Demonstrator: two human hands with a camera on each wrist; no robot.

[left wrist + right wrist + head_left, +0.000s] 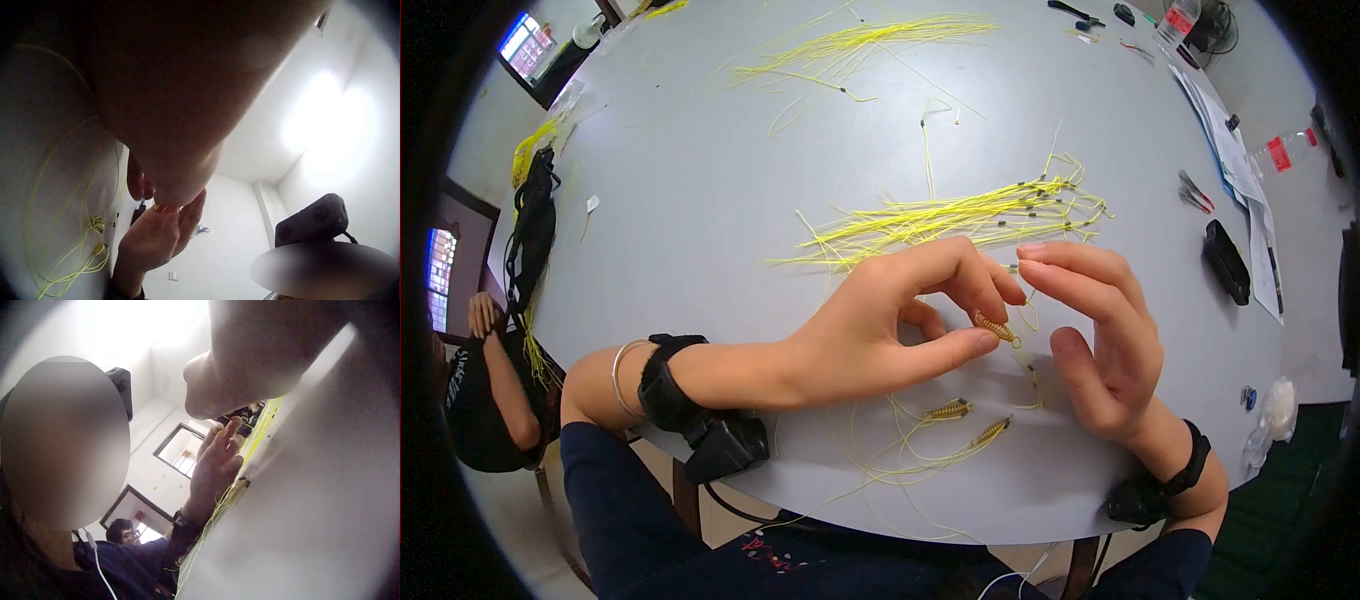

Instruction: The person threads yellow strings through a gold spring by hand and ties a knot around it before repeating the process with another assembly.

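Observation:
My left hand pinches a small gold wire spring between thumb and fingers, with a tiny ring at its end. From around it a thin yellow line with small dark beads hangs toward the table. Facing it from the right is my right hand, fingers bent loosely and thumb apart from them, its fingertips close to the left fingertips. Two more gold springs lie on the table below, tied to looping yellow lines. In the left wrist view, the left hand's own wrist hides most of its grip.
Behind the hands lies a bundle of yellow lines with dark beads; another bundle lies farther off. To the right are a black case, tweezers, papers and plastic bottles. Another person's arm shows at far left.

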